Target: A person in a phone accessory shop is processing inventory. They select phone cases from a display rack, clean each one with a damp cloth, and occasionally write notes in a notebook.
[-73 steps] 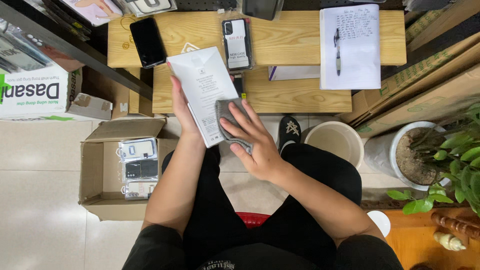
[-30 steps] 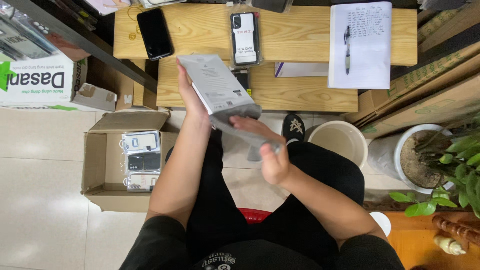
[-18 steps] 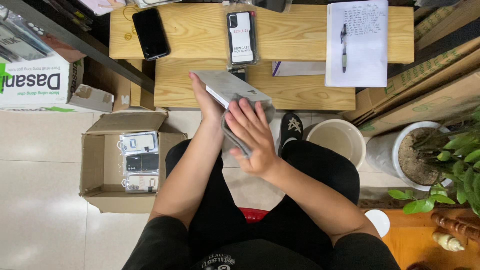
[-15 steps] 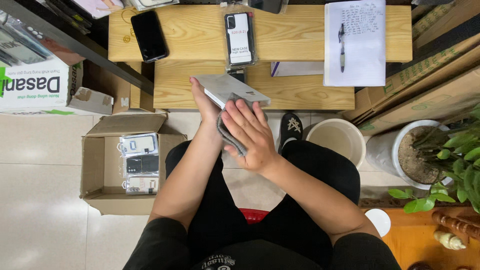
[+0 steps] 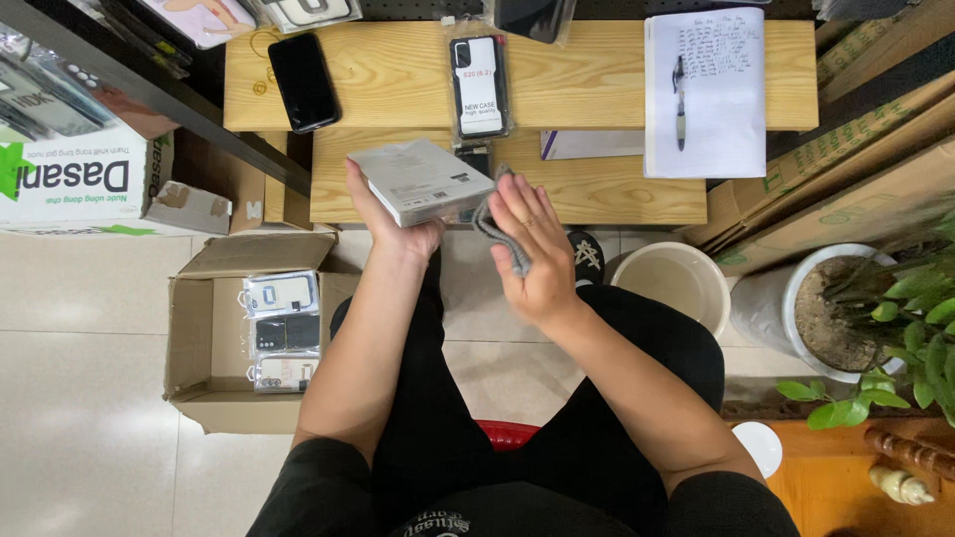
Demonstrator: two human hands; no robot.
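L hand (image 5: 393, 224) grips flat white box (image 5: 420, 181) over the bench edge; R hand (image 5: 532, 249), fingers half curled, holds grey cloth (image 5: 497, 231) at box's 3 o'clock. Wiping looks midway; cased phone (image 5: 478, 87) at 12 waits.

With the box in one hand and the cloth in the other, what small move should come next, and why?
Probably bring the grey cloth onto the near edge of the white box and wipe along it. The left hand holds the box tilted, its side turned toward the right hand, and the cloth sits just beside that edge.
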